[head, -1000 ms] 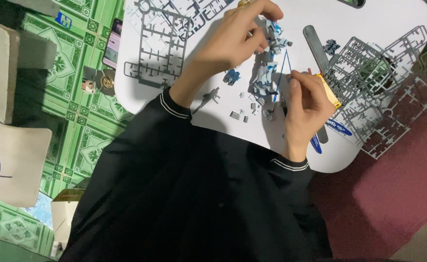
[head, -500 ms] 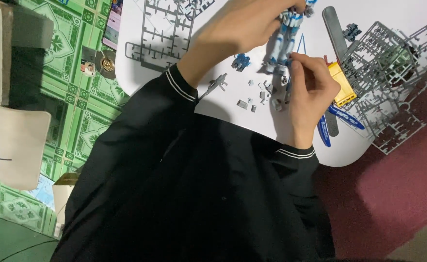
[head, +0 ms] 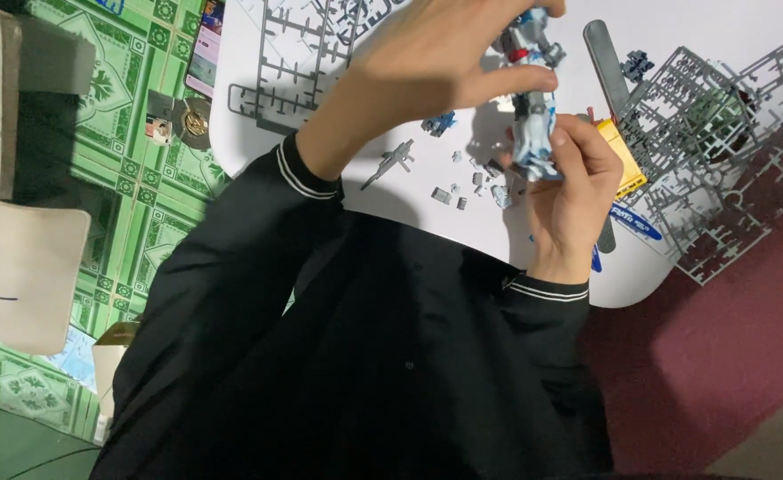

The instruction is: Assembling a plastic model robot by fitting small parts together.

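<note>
Your right hand (head: 574, 191) gripped lower end of toy figure (head: 532, 133) over table's near edge, steadying it. Your left hand (head: 436, 67) pinched its upper part from above, fingers closed, likely for fitting. Small loose parts (head: 462, 191) lay just beside, within reach. Grey part frames (head: 702, 116) sat toward right edge; yellow tool (head: 621, 158) touching right hand.

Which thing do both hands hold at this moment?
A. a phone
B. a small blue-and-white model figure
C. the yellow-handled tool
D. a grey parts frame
B: the left hand and right hand both grip the model figure above the white table; the yellow tool lies on the table behind the right hand.
</note>
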